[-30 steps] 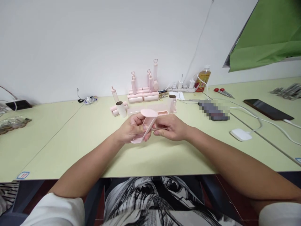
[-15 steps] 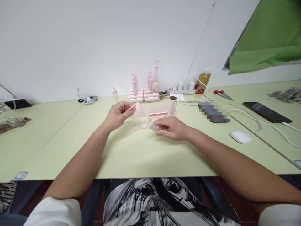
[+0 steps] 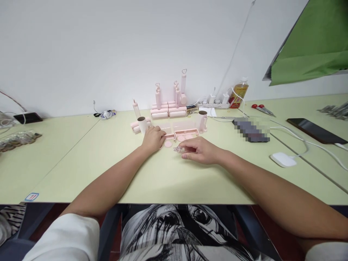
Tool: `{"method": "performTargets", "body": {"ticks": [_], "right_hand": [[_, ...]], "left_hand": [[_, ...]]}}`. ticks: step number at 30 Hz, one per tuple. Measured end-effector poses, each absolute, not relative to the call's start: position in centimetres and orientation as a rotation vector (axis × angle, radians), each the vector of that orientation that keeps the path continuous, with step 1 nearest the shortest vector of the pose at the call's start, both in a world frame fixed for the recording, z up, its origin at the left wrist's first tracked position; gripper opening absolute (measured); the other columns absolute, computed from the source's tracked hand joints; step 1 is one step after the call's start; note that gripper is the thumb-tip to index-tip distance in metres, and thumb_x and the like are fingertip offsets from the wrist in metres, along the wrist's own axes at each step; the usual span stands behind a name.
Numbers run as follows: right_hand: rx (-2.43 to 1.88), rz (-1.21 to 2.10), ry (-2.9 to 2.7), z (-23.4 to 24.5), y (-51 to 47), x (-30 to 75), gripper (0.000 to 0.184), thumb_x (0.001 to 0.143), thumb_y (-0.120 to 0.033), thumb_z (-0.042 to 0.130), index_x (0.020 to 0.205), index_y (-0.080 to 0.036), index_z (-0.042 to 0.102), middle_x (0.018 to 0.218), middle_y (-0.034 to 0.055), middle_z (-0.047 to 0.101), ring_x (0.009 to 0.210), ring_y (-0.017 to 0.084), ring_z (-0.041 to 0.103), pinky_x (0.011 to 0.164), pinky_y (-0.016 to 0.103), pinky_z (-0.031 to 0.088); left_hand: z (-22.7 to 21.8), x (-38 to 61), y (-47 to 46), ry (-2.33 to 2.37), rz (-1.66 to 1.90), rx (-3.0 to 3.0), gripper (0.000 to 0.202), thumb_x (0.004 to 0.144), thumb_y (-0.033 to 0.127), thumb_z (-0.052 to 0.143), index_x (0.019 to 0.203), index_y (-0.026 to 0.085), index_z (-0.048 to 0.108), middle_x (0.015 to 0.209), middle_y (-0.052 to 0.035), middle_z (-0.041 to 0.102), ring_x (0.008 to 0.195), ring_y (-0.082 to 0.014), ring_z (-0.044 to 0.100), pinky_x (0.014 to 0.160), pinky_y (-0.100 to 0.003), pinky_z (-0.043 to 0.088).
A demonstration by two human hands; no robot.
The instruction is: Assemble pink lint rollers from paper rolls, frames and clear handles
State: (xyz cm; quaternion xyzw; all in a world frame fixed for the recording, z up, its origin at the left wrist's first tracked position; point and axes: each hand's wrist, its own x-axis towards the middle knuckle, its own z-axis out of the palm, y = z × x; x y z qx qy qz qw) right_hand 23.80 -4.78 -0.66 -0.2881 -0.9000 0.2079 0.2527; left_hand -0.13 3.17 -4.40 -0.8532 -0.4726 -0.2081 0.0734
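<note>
My right hand [image 3: 203,150] is closed around a small clear plastic piece [image 3: 178,149] whose knobbed end sticks out past the fingertips, just above the table. My left hand [image 3: 153,139] rests low on the table with its fingers curled down; what lies under them is hidden. A flat pink disc [image 3: 168,144] lies between the two hands. Right behind it stands an open pink case [image 3: 198,133] with a see-through raised lid [image 3: 186,125] and pink pieces inside. A white cardboard-cored roll [image 3: 142,125] stands upright behind my left hand.
Another upright roll [image 3: 202,115] stands behind the case, beside clear tubes. Stacked pink cases [image 3: 160,114] and heart-topped tubes [image 3: 183,81] line the wall. Right of these are a power strip [image 3: 217,106], a bottle [image 3: 239,93], phones [image 3: 315,130] and a white charger [image 3: 283,159] with cables.
My left hand has come down and right to the table, and the round pink part it held no longer shows in it. My right hand stays nearly still, holding the clear piece.
</note>
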Motion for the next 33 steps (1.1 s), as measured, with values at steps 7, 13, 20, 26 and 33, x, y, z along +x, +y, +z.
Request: {"method": "performTargets", "body": {"ticks": [7, 13, 20, 26, 33], "right_hand": [[-0.808, 0.560, -2.432, -0.9, -4.6, 24.0, 0.031, 0.086, -0.038, 0.061, 0.103, -0.013, 0.067, 0.063, -0.0026, 0.052, 0.055, 0.010, 0.040, 0.055, 0.022, 0.032], [-0.804, 0.535, -2.415, -1.0, -4.6, 24.0, 0.034, 0.086, -0.039, 0.061, 0.105, -0.011, 0.067, 0.061, -0.0034, 0.048, 0.054, 0.010, 0.041, 0.055, 0.022, 0.034], [-0.804, 0.538, -2.410, -1.2, -4.5, 24.0, 0.035, 0.086, -0.039, 0.061, 0.105, -0.012, 0.067, 0.062, -0.0028, 0.050, 0.055, 0.010, 0.042, 0.055, 0.022, 0.034], [-0.825, 0.575, -2.423, -1.2, -4.6, 23.9, 0.036, 0.086, -0.041, 0.060, 0.107, -0.012, 0.068, 0.062, -0.0028, 0.050, 0.055, 0.010, 0.041, 0.057, 0.023, 0.034], [-1.082, 0.724, -2.418, -1.3, -4.6, 23.9, 0.031, 0.084, -0.039, 0.060, 0.102, -0.015, 0.069, 0.062, -0.0031, 0.050, 0.056, 0.011, 0.042, 0.055, 0.024, 0.031]], "left_hand": [[-3.9, 0.5, 1.5, -1.295, -0.589, -2.519, 0.026, 0.092, 0.037, 0.048, 0.096, 0.019, 0.068, 0.098, -0.0098, 0.060, 0.095, -0.0272, 0.049, 0.081, -0.042, 0.035], [-3.8, 0.8, 1.2, -1.294, -0.441, -2.557, 0.037, 0.089, 0.052, 0.051, 0.092, 0.017, 0.062, 0.096, -0.0107, 0.061, 0.093, -0.0281, 0.049, 0.081, -0.042, 0.034], [-4.0, 0.6, 1.8, -1.362, -0.442, -2.552, 0.033, 0.090, 0.048, 0.052, 0.083, 0.017, 0.064, 0.090, -0.0103, 0.062, 0.093, -0.0276, 0.051, 0.081, -0.042, 0.034], [-4.5, 0.6, 2.5, -1.356, -0.511, -2.509, 0.034, 0.089, 0.048, 0.054, 0.080, 0.017, 0.067, 0.087, -0.0109, 0.061, 0.094, -0.0288, 0.050, 0.082, -0.044, 0.034], [-2.2, 1.2, -0.3, -1.171, -0.801, -2.757, 0.045, 0.099, 0.045, 0.029, 0.083, 0.017, 0.061, 0.084, -0.0091, 0.060, 0.082, -0.0214, 0.053, 0.076, -0.036, 0.039]]}}
